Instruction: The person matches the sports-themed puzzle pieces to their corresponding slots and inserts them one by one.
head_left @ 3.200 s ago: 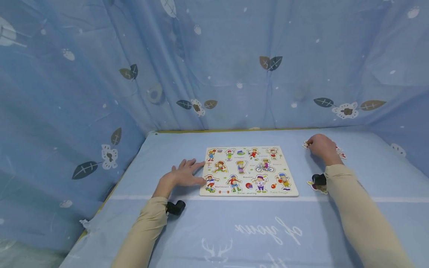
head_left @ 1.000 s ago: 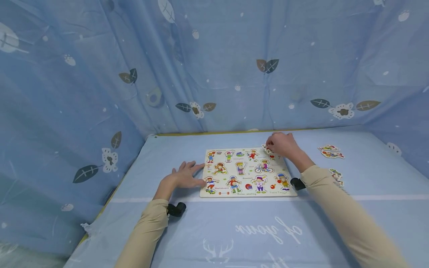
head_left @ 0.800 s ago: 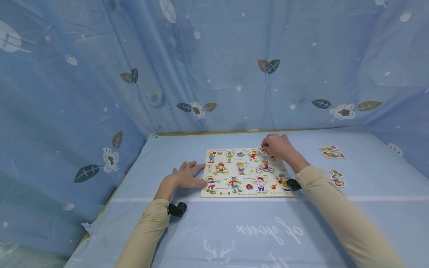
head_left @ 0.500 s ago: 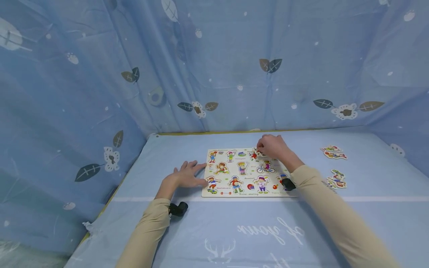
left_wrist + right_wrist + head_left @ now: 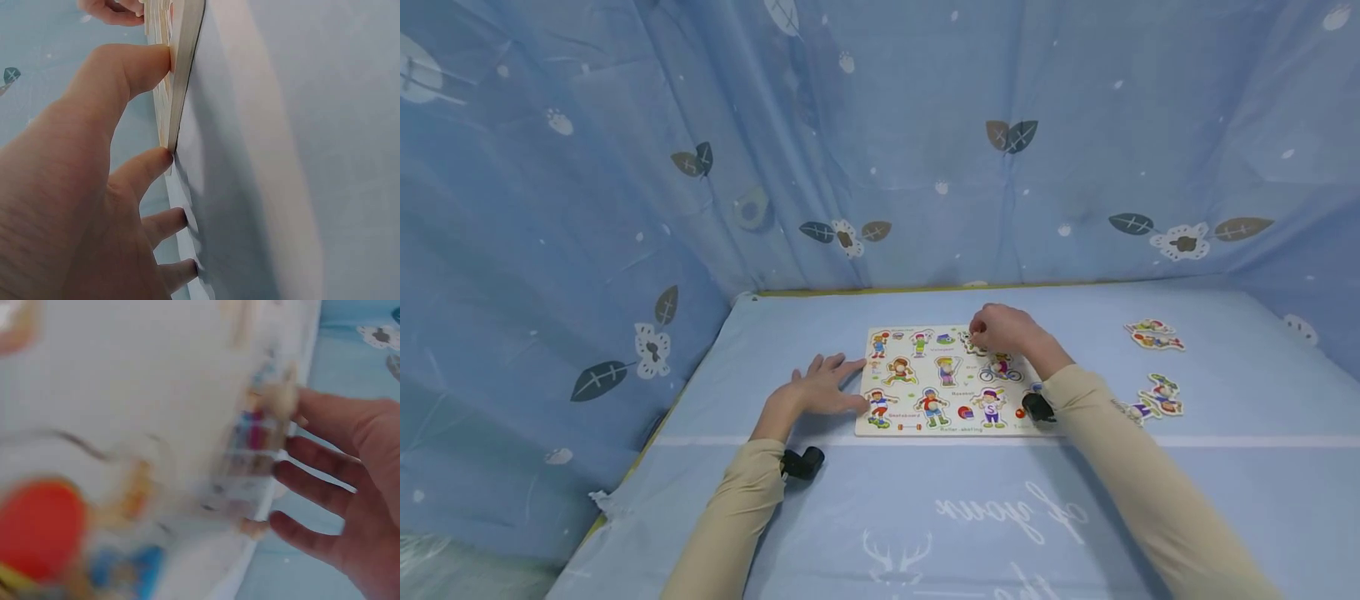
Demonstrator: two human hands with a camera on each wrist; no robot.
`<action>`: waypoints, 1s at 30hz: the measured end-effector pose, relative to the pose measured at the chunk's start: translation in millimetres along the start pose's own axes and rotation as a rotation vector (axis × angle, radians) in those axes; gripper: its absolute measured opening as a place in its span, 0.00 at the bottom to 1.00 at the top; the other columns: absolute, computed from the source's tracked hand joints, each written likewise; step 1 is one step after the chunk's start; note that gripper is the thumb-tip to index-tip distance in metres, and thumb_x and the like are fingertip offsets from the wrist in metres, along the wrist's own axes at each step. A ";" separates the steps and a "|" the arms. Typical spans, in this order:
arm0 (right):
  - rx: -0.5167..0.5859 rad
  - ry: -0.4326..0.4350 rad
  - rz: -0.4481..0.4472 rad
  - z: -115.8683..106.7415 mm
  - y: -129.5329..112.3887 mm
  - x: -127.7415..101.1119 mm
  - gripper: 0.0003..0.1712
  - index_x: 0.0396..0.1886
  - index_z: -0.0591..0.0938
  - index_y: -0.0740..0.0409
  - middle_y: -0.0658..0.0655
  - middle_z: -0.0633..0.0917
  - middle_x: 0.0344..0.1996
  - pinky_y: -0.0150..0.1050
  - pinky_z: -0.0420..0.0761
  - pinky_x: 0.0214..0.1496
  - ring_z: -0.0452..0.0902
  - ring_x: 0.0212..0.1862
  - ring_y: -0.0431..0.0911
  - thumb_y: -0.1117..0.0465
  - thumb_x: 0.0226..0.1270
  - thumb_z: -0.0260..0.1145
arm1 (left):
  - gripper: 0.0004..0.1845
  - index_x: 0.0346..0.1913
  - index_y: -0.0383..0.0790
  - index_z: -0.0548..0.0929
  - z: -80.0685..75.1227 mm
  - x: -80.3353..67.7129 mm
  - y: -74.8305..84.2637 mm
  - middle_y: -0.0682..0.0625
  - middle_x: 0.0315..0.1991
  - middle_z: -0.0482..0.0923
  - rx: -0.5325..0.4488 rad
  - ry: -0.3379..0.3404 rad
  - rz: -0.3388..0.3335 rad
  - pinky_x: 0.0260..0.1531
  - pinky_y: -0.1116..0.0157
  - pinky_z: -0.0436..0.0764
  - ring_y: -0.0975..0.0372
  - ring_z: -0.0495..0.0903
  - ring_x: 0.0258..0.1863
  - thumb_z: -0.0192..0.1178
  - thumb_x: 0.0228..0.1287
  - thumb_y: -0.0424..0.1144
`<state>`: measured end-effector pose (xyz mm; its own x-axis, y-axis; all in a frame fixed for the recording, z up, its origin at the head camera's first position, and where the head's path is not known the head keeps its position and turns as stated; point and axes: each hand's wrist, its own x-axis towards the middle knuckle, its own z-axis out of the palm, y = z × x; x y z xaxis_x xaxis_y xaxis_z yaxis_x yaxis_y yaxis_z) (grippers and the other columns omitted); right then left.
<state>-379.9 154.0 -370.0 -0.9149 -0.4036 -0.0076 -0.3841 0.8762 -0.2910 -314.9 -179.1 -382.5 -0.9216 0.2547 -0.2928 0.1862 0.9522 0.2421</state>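
1. Two kinds of writing show: white cursive script and a deer outline on the pale blue tablecloth point(image 5: 925, 533), and small captions under the cartoon figures, too small to read.
2. Flat cream wooden puzzle board point(image 5: 925, 379) lies mid-table, printed with colourful sports children.
3. Right hand point(image 5: 1006, 331) curls over a small cut-out figure piece point(image 5: 974, 343) at the board's far edge, apparently pinching it.
4. Left hand point(image 5: 816, 389) rests flat, fingers spread, thumb and forefinger touching the board's left edge.
5. Loose cut-out pieces point(image 5: 1153, 335) lie well to the right.
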 end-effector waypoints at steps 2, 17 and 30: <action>0.018 -0.050 -0.013 -4.5 -0.1 -1.5 0.14 0.51 0.85 0.60 0.59 0.81 0.44 0.47 0.75 0.43 0.73 0.40 0.49 0.59 0.71 0.64 | 0.45 0.78 0.59 0.56 -1.3 -0.5 1.6 0.43 0.80 0.45 0.002 -0.002 0.001 0.69 0.32 0.42 0.41 0.38 0.78 0.59 0.60 0.66; -0.109 -0.090 0.013 -3.8 -14.5 3.1 0.17 0.54 0.84 0.59 0.59 0.82 0.48 0.50 0.78 0.46 0.77 0.44 0.50 0.58 0.69 0.66 | 0.46 0.79 0.57 0.55 -1.1 -0.9 1.2 0.41 0.79 0.46 0.013 0.002 -0.015 0.69 0.31 0.43 0.39 0.39 0.78 0.58 0.61 0.65; -0.076 -0.043 0.017 5.0 -7.9 -10.4 0.23 0.64 0.79 0.57 0.61 0.79 0.52 0.52 0.77 0.47 0.76 0.49 0.53 0.57 0.71 0.62 | 0.45 0.79 0.57 0.55 -1.6 -1.2 -0.5 0.41 0.79 0.45 -0.007 -0.007 0.017 0.68 0.30 0.42 0.39 0.38 0.77 0.58 0.62 0.65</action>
<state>-366.8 149.9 -372.5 -0.9157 -0.3982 -0.0539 -0.3785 0.8997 -0.2174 -314.4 -180.1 -380.8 -0.9161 0.2716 -0.2950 0.1991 0.9466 0.2535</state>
